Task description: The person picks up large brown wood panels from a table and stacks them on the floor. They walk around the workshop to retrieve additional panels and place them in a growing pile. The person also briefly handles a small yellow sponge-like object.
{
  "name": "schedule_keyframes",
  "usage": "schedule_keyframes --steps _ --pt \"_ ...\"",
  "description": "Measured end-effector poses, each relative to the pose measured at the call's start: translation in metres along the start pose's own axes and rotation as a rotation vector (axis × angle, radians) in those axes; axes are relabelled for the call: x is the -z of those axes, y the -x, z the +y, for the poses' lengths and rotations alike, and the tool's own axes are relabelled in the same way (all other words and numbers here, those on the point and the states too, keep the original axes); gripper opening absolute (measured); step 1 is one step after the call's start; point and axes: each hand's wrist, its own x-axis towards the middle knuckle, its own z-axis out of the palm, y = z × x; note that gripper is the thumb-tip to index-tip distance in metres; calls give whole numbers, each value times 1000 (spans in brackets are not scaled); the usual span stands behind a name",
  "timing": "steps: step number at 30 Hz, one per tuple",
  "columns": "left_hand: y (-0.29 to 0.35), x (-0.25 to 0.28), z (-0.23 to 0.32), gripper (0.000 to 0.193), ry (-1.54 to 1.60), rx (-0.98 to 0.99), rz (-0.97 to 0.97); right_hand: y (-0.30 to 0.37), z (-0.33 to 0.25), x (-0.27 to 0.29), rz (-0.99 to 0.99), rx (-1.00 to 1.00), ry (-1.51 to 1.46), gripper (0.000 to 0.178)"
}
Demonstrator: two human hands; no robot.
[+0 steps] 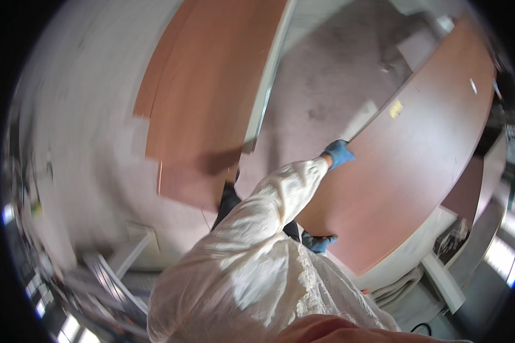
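A large brown wood-look panel [406, 177] with a yellow label [395, 108] slants across the right side, tilted and partly over a grey surface. My left hand [340, 153], in a blue glove, grips its left long edge, the white-sleeved arm reaching across in front of me. Close to my body, my right hand [319, 242], also blue-gloved, holds the panel's near end. Its thumb side shows on the panel's face; the other fingers and the right forearm are hidden. On the left lie more brown panels [206, 97], overlapping with stepped near ends.
A pale strip or panel edge [263, 108] runs along the left panels. At lower right are a folded grey hose or cloth [397, 290] and a light beam [443, 283]. Metal frame parts [114, 280] stand at lower left. The surroundings are blurred.
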Motion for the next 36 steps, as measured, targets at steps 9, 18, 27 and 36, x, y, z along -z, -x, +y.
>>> schedule_keyframes --steps 9,18,27,36 --pt "103 53 24 28 276 18 -117 92 104 8 125 103 -9 85" --pt "239 101 -55 23 322 132 -146 138 196 145 160 34 -129 86" --pt "376 158 -106 38 357 190 -109 203 314 234 27 84 -183 84" --pt "433 283 -156 34 237 259 -99 239 475 251 4 200 -297 90"
